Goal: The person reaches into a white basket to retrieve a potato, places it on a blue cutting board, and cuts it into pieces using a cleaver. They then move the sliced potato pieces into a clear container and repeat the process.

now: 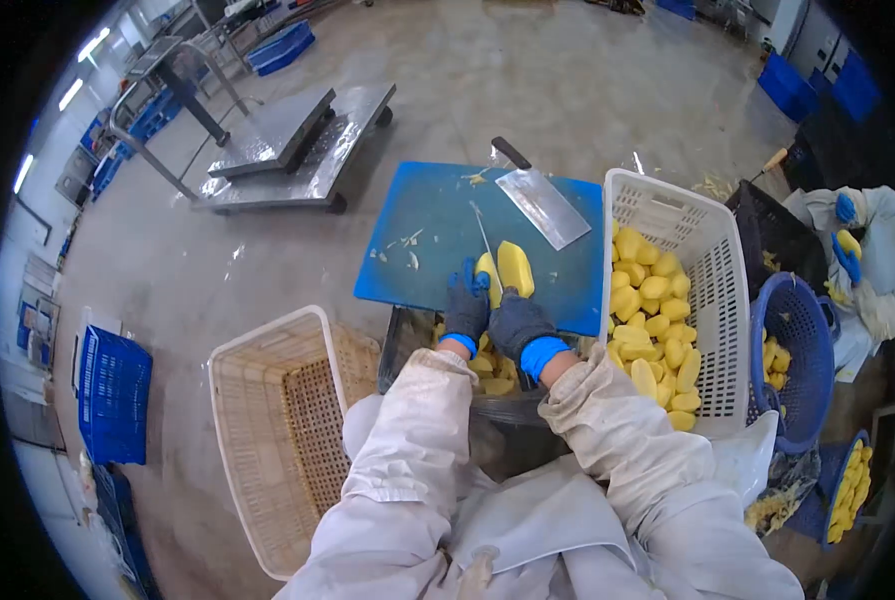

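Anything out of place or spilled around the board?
Two things. The cleaver lies on the board with its handle jutting past the far edge, so it might get knocked off. Yellowish scraps look spilled on the floor, just beyond the right-hand white crate.

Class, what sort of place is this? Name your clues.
Probably a food-processing room: a white crate of apparently peeled potatoes, more in a blue basket, and a cleaver on a blue cutting board.
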Demonstrator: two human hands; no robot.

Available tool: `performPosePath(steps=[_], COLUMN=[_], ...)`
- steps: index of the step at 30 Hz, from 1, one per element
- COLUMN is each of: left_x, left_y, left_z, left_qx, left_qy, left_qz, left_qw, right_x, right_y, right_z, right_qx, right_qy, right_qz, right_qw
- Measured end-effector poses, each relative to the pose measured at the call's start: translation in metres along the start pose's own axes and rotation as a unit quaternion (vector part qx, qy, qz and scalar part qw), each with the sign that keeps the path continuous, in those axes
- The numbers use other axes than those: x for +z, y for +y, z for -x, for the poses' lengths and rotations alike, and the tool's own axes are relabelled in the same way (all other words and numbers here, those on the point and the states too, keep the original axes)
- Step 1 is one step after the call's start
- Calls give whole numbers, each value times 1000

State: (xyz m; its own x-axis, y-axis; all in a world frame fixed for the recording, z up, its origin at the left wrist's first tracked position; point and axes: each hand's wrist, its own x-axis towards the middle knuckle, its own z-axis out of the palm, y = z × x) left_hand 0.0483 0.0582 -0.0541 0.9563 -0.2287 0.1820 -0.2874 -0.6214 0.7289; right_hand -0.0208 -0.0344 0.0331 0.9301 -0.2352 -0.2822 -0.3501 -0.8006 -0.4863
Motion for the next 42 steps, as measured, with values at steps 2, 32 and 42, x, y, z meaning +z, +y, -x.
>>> performPosePath(steps=[2,32,42], left_x=[14,146,402], left_y=[8,210,154], left_z=[1,66,52], left_qx=[0,336,301], left_qy=[99,-354,-450], left_qz=[-12,-293,9], left_qw=[995,822,841], right_x=[-2,-155,-173], right_y=[4,330,352], right_z=[2,209,220], right_qx=[15,250,254], right_qy=[12,297,221], right_qz=[14,-437,-451], right_qw=[1000,811,827])
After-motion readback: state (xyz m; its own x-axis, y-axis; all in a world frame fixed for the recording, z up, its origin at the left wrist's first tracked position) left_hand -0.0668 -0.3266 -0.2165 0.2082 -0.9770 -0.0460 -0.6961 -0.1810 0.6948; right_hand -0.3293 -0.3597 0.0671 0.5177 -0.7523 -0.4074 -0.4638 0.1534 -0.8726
